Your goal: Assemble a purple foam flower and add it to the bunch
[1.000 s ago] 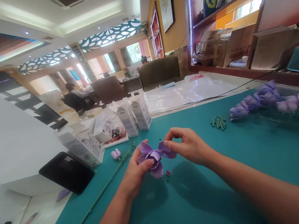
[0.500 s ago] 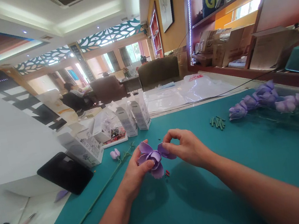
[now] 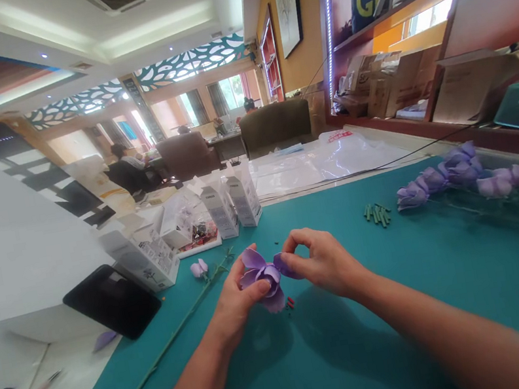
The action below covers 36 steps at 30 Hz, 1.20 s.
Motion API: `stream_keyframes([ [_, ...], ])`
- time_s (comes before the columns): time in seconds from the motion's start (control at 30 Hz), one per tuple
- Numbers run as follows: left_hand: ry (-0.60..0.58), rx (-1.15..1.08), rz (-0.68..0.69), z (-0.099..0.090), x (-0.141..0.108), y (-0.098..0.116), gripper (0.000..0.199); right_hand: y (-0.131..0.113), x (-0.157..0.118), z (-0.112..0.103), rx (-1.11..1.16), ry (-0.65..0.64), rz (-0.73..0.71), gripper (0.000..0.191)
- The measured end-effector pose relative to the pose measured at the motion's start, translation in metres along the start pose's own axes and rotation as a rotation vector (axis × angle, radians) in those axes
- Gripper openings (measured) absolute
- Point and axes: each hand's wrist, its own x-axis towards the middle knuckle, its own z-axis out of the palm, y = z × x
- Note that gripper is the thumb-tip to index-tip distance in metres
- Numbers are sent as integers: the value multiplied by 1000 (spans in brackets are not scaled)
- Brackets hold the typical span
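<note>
Over the green mat, my left hand (image 3: 239, 301) is closed around a purple artificial flower (image 3: 264, 275), its thumb pressed near the centre. Opposite it, my right hand (image 3: 323, 259) pinches a purple petal (image 3: 285, 266) at the flower's right side between thumb and fingers. Whether that petal is joined to the flower I cannot tell. Small red pieces (image 3: 291, 303) lie on the mat just below the bloom. To the left rests a green stem (image 3: 182, 327), with a small pale purple bud (image 3: 199, 268) near its upper end.
White boxes (image 3: 219, 208) stand behind my hands, and a black tablet-like device (image 3: 112, 303) leans at the left. Short green sticks (image 3: 377, 214) are piled on the green mat (image 3: 396, 357). More purple flowers (image 3: 464, 167) lie at the right. People sit in the background.
Both hands keep their hold on the flower and petal. My right hand has shifted very slightly, and the petal it pinches is turned a little and shows less of itself.
</note>
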Motion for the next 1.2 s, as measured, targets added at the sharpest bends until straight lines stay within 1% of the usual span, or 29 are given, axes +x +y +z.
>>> stream_keyframes([
  [0.23, 28, 12, -15, 5, -2, 5, 90, 1, 0, 2, -3, 6, -12, 14],
  [0.37, 42, 26, -17, 9, -3, 7, 91, 1, 0, 3, -15, -3, 5, 15],
  [0.53, 44, 32, -28, 14, -5, 11, 92, 1, -1, 6, -52, 15, 6, 15],
  [0.6, 55, 33, -40, 16, -6, 12, 91, 3, -1, 7, -29, 6, 14, 14],
  [0.67, 86, 27, -47, 16, -5, 13, 88, 7, 1, 8, 72, -38, 20, 14],
  [0.77, 136, 5, -47, 15, -4, 13, 82, 18, 5, 9, 205, -83, -6, 21],
  [0.87, 160, -26, -67, 11, -2, 11, 74, 31, 10, 11, 115, -72, -52, 27],
  [0.93, 167, -48, -77, 9, -1, 9, 68, 39, 12, 14, 57, -103, -48, 27],
  [1.0, 171, -61, -73, 7, 0, 7, 62, 45, 12, 19, 43, -159, -42, 29],
  [1.1, 162, -60, -69, 6, 2, 4, 52, 49, 10, 25, 40, -213, -52, 29],
  [1.2, 158, -45, -76, 7, 2, 3, 49, 49, 9, 27, 20, -208, -51, 28],
])
